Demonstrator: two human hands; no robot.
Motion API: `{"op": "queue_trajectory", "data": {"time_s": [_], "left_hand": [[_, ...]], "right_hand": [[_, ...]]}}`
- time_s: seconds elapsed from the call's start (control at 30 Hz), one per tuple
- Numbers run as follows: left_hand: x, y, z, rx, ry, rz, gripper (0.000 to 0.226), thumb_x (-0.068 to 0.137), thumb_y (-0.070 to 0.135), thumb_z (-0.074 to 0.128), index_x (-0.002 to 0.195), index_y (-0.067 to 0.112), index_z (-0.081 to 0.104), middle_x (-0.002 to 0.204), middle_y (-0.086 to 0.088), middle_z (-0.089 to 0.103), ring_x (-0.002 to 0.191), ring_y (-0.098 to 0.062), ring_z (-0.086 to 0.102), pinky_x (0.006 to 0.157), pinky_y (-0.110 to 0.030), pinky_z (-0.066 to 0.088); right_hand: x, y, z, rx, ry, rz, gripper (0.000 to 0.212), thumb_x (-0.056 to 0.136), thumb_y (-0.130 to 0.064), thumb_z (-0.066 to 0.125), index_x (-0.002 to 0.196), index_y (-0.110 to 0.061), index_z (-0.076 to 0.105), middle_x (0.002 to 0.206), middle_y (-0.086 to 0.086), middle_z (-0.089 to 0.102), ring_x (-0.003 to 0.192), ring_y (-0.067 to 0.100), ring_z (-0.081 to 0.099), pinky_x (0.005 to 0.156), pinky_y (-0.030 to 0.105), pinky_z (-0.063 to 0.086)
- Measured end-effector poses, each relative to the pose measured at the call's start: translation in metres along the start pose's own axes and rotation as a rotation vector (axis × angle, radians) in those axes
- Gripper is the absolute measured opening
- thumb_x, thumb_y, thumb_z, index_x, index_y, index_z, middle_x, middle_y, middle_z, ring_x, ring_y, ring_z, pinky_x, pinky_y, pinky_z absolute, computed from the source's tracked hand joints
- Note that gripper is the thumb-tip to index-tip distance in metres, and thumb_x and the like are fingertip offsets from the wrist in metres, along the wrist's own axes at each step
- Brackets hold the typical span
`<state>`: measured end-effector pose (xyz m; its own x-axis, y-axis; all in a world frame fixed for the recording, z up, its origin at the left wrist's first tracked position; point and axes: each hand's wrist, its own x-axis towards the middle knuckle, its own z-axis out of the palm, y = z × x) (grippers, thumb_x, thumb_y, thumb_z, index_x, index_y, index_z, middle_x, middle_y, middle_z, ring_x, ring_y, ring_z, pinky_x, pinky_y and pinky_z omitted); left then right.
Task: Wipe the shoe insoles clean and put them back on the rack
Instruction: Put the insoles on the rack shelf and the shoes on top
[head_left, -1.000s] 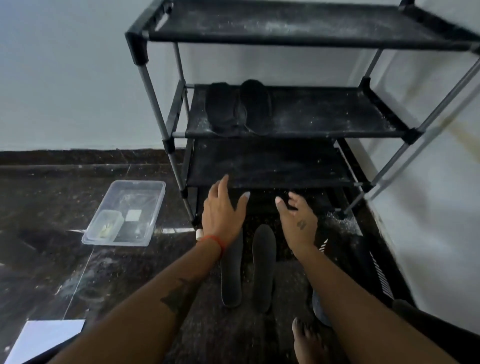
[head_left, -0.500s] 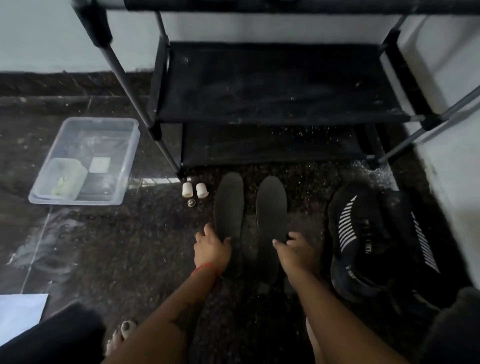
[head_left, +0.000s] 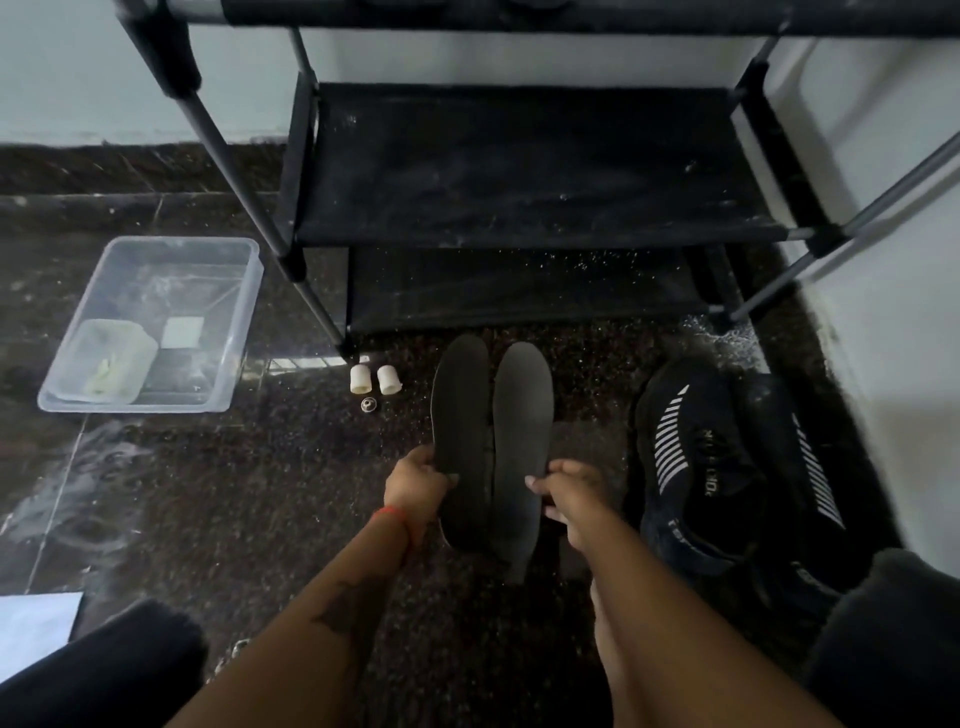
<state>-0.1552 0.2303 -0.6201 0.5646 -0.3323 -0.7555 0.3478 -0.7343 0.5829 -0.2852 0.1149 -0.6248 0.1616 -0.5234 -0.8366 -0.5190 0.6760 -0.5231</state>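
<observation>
Two dark grey insoles are side by side in front of the black shoe rack (head_left: 519, 171). My left hand (head_left: 415, 486) grips the outer edge of the left insole (head_left: 460, 415) near its heel. My right hand (head_left: 569, 491) pinches the outer edge of the right insole (head_left: 522, 426) near its heel. Both insoles are lifted at the heel end, toes pointing toward the rack. The rack's lower shelves are dusty, and nothing lies on them.
A clear plastic tub (head_left: 156, 322) holding a pale cloth sits on the dark floor at left. Two small white caps (head_left: 374, 379) lie near the rack leg. Black sneakers (head_left: 727, 467) lie at right by the white wall. A white sheet (head_left: 31, 623) is at lower left.
Both hands dropped from near the rack to the insoles on the floor, took hold of their edges and raised them. The view tilted down.
</observation>
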Motion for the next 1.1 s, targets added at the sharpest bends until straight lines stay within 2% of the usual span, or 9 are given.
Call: {"op": "queue_trajectory", "data": {"time_s": [0.07,0.2,0.37,0.53,0.63,0.73,0.83,0.93,1.1], "left_hand": [[-0.012,0.008,-0.005,-0.085,-0.039,-0.001,0.030,0.084,-0.003,0.062,0.113,0.005,0.058,0.095,-0.008,0.065,0.089,-0.026,0.064,0.077,-0.038,0.056],[-0.049,0.031,-0.013,-0.190,-0.099,0.050,0.025,0.086,-0.008,0.058,0.107,0.006,0.056,0.093,-0.006,0.064,0.081,-0.022,0.061,0.073,-0.037,0.052],[-0.108,0.065,-0.020,-0.248,-0.157,0.129,0.024,0.087,-0.007,0.057,0.106,0.008,0.057,0.095,-0.007,0.063,0.084,-0.020,0.062,0.069,-0.034,0.054],[-0.167,0.107,-0.024,-0.292,-0.221,0.217,0.020,0.088,-0.003,0.057,0.093,0.017,0.057,0.103,-0.006,0.064,0.090,-0.020,0.062,0.063,-0.035,0.055],[-0.201,0.139,-0.026,-0.265,-0.253,0.299,0.018,0.090,0.001,0.057,0.096,0.018,0.058,0.101,-0.003,0.065,0.087,-0.015,0.063,0.057,-0.029,0.052],[-0.227,0.174,-0.028,-0.257,-0.275,0.371,0.016,0.091,0.003,0.057,0.098,0.017,0.057,0.104,-0.005,0.065,0.091,-0.018,0.063,0.060,-0.029,0.053],[-0.242,0.210,-0.028,-0.288,-0.281,0.432,0.016,0.091,0.001,0.057,0.096,0.016,0.057,0.106,-0.007,0.065,0.097,-0.023,0.063,0.063,-0.031,0.054],[-0.244,0.246,-0.024,-0.303,-0.275,0.480,0.016,0.090,-0.002,0.057,0.098,0.013,0.057,0.110,-0.011,0.064,0.103,-0.028,0.062,0.066,-0.033,0.055],[-0.219,0.306,-0.016,-0.317,-0.244,0.549,0.020,0.090,-0.004,0.056,0.108,0.005,0.056,0.105,-0.010,0.064,0.096,-0.025,0.062,0.059,-0.029,0.054]], "right_hand": [[-0.014,-0.010,-0.011,0.025,-0.022,0.005,0.018,0.081,0.005,0.064,0.086,-0.009,0.054,0.096,0.006,0.064,0.090,0.019,0.058,0.078,0.035,0.050],[-0.056,-0.036,-0.031,0.066,-0.050,-0.021,0.025,0.081,0.007,0.063,0.099,-0.007,0.056,0.098,0.008,0.062,0.082,0.016,0.057,0.060,0.027,0.047],[-0.119,-0.067,-0.061,0.044,-0.092,-0.099,0.019,0.081,0.007,0.063,0.091,-0.007,0.056,0.077,0.004,0.061,0.067,0.014,0.057,0.046,0.025,0.045],[-0.175,-0.100,-0.098,0.022,-0.142,-0.199,0.012,0.082,0.005,0.063,0.085,-0.006,0.062,0.083,0.007,0.067,0.074,0.018,0.063,0.054,0.027,0.049],[-0.202,-0.123,-0.116,0.055,-0.181,-0.274,0.012,0.083,0.007,0.061,0.082,-0.005,0.061,0.076,0.007,0.069,0.073,0.019,0.065,0.055,0.028,0.053],[-0.224,-0.152,-0.132,0.075,-0.210,-0.368,0.015,0.083,0.007,0.059,0.080,-0.007,0.062,0.070,0.005,0.070,0.072,0.018,0.065,0.063,0.030,0.055],[-0.241,-0.185,-0.146,0.089,-0.218,-0.451,0.016,0.085,0.007,0.057,0.079,-0.006,0.063,0.072,0.005,0.070,0.065,0.013,0.067,0.056,0.025,0.057],[-0.242,-0.221,-0.157,0.079,-0.204,-0.512,0.013,0.084,0.006,0.058,0.081,-0.006,0.064,0.085,0.008,0.069,0.073,0.015,0.066,0.058,0.023,0.057],[-0.217,-0.283,-0.162,0.109,-0.191,-0.580,0.012,0.085,0.004,0.059,0.091,-0.004,0.063,0.086,0.005,0.068,0.077,0.015,0.064,0.057,0.022,0.056]]}}
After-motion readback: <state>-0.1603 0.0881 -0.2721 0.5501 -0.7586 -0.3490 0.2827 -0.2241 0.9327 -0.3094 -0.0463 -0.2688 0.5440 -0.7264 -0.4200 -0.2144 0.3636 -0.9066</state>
